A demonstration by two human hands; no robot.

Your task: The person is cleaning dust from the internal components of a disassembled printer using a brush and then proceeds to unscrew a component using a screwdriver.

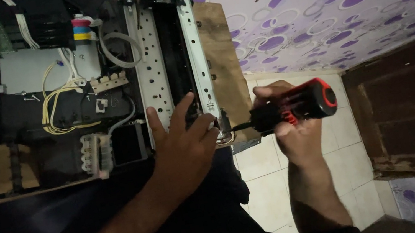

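While the left hand (181, 146) lies flat on the near end of the printer (101, 84), fingers spread apart on its metal rail (196, 51), the right hand (291, 130) is clamped around a black-and-red screwdriver (296, 107), its tip at the printer's near right corner. Coloured ink tanks (83, 29), magenta, cyan and yellow, sit at the printer's far side, with yellow wires (57, 110) beside a white panel (36, 66). Beneath the printer is a worn wooden table (223, 57). Right of it, a wall (358, 7) carries lilac paper with purple ovals; pale floor tiles (263, 180) lie below, and a dark wooden door (413, 104) stands farther right.
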